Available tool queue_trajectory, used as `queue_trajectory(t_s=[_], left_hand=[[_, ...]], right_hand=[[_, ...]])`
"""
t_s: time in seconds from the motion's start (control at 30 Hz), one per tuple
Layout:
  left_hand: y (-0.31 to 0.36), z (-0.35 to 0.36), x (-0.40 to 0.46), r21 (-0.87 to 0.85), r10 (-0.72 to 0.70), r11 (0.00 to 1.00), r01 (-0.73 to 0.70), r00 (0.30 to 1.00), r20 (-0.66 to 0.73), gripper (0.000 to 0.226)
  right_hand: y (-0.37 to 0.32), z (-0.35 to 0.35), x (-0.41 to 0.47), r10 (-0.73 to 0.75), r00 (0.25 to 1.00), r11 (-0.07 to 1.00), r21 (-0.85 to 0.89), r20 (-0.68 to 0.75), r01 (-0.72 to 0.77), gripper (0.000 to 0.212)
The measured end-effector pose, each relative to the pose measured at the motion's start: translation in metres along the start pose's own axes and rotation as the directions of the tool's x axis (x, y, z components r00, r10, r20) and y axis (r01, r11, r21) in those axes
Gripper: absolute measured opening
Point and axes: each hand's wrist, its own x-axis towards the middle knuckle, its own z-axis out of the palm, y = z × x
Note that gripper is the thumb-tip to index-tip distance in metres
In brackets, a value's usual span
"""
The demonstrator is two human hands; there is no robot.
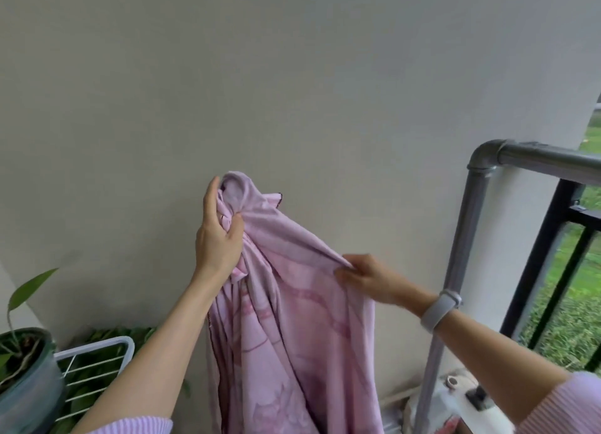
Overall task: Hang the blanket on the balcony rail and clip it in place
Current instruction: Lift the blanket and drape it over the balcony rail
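The left hand (218, 238) is squeezing a bunched-up top part of the pink blanket (286, 336), and the right hand (364, 276) is pinching a fold a little lower, so the blanket is hanging in the air in front of the wall, near the grey rail (549, 160) but not on it. It is looking soft, floppy and light. Holding it by one long edge with both hands wide apart would probably be best for laying it over the rail.
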Motion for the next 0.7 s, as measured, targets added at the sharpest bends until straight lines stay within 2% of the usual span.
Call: queue_trajectory(t_s=[0.07, 0.13, 0.2, 0.23, 0.27, 0.3, 0.37, 0.43, 0.47, 0.5, 0.57, 0.7], left_hand=[[0.006, -0.002, 0.010, 0.069, 0.079, 0.994, -0.080, 0.997, 0.016, 0.047], [0.016, -0.003, 0.024, 0.091, 0.127, 0.987, -0.133, 0.989, 0.073, 0.037], [0.029, -0.006, 0.034, 0.117, 0.156, 0.977, -0.178, 0.971, 0.180, 0.035], [0.035, -0.008, 0.036, 0.157, 0.176, 0.963, -0.219, 0.953, 0.248, 0.039], [0.042, -0.008, 0.036, 0.213, 0.198, 0.938, -0.272, 0.929, 0.314, 0.048], [0.047, -0.007, 0.036, 0.282, 0.213, 0.902, -0.326, 0.906, 0.365, 0.061], [0.055, -0.001, 0.037, 0.398, 0.237, 0.819, -0.414, 0.874, 0.423, 0.071], [0.059, 0.006, 0.046, 0.427, 0.225, 0.809, -0.404, 0.884, 0.409, 0.057], [0.060, 0.009, 0.054, 0.416, 0.207, 0.834, -0.364, 0.904, 0.375, 0.050], [0.063, 0.013, 0.064, 0.395, 0.180, 0.865, -0.309, 0.927, 0.330, 0.043], [0.071, 0.023, 0.088, 0.344, 0.140, 0.912, -0.221, 0.959, 0.246, 0.035], [0.118, 0.046, 0.135, 0.298, 0.186, 0.932, -0.206, 0.978, 0.094, 0.028]], right_hand=[[-0.017, -0.037, 0.018, -0.053, 0.991, 0.994, -0.102, -0.126, 0.040, 0.025], [-0.040, -0.077, 0.036, -0.037, 0.996, 0.940, -0.341, -0.082, 0.006, 0.033], [-0.064, -0.113, 0.046, 0.105, 0.994, 0.719, -0.692, 0.019, -0.063, 0.027], [-0.074, -0.129, 0.048, 0.164, 0.986, 0.608, -0.790, 0.023, -0.082, 0.022], [-0.085, -0.143, 0.049, 0.194, 0.981, 0.541, -0.836, 0.014, -0.095, 0.022], [-0.095, -0.154, 0.049, 0.202, 0.979, 0.533, -0.839, -0.003, -0.112, 0.023], [-0.109, -0.177, 0.053, 0.179, 0.981, 0.653, -0.737, -0.073, -0.174, 0.027], [-0.116, -0.202, 0.062, 0.183, 0.965, 0.853, -0.457, -0.186, -0.250, 0.019], [-0.118, -0.212, 0.066, 0.191, 0.953, 0.918, -0.300, -0.234, -0.258, 0.014], [-0.120, -0.222, 0.070, 0.186, 0.942, 0.951, -0.191, -0.278, -0.244, 0.012], [-0.120, -0.238, 0.079, 0.175, 0.912, 0.971, -0.085, -0.370, -0.221, 0.010], [-0.118, -0.282, 0.098, 0.178, 0.788, 0.982, 0.049, -0.590, -0.185, 0.008]])
